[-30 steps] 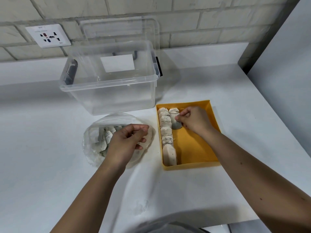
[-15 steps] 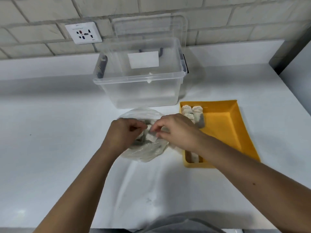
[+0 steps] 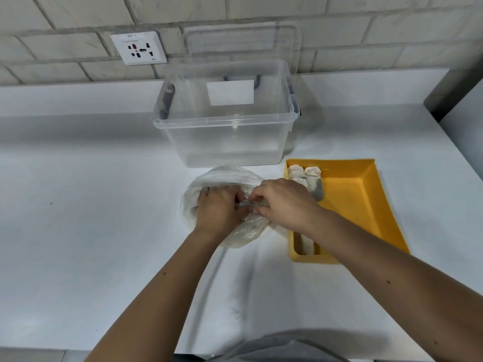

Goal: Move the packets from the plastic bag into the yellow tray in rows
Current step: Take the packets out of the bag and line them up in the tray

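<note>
Both hands over bag (image 3: 226,177) on desk (image 3: 78,205). Left hand (image 3: 219,209) curled, grips bag at its mouth. Right hand (image 3: 285,202) pinches what looks like a packet (image 3: 248,204), blurred so not certain. Tray (image 3: 366,205) at bag's 3 o'clock, just beside it. Packets (image 3: 312,178) in tray: one row along left wall, second started at 12 o'clock end. Clear bin (image 3: 227,142) at bag's 12 o'clock.

The tray (image 3: 352,205) is yellow, the packets (image 3: 312,176) off-white, the table (image 3: 91,205) white, the bin (image 3: 224,142) clear.
</note>
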Demonstrator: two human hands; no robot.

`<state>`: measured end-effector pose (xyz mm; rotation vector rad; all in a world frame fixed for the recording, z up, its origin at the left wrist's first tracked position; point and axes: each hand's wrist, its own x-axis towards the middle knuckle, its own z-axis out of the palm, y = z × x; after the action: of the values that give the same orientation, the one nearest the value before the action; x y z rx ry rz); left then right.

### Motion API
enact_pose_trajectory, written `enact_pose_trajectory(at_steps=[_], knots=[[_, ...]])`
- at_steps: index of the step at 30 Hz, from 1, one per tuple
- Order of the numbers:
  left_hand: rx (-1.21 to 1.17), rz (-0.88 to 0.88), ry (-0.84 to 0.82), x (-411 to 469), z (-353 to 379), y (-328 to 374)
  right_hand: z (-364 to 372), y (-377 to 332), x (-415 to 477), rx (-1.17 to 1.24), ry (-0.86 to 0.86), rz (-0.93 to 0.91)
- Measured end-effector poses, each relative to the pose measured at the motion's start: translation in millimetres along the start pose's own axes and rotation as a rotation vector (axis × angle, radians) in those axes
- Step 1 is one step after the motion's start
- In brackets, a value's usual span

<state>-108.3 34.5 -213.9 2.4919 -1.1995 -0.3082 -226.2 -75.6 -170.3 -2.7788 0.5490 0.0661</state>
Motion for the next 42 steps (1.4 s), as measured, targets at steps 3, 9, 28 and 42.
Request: enact_pose_trajectory(at_steps=[3,9,28,42], knots=[[-0.305,-0.064,-0.030,-9.4,-17.5,-0.1,-2.7,1.3,-0.8,0.145,0.040,0.035],[-0.954,-0.355,-0.039,-27.8,-55.8,4.5,-8.6,-1.4,-5.0,0.430,0.131,-0.078],[-0.605,-0.301,0.157,-42.8,-67.6,-17.7,20.8,-32.6,18.1,0.296,-0.048,0.124],[-0.548,-0.287,0.204,-40.2,-65.6,-18.7,35.0,-33.7,27.4,0.087,-0.074,0.084]])
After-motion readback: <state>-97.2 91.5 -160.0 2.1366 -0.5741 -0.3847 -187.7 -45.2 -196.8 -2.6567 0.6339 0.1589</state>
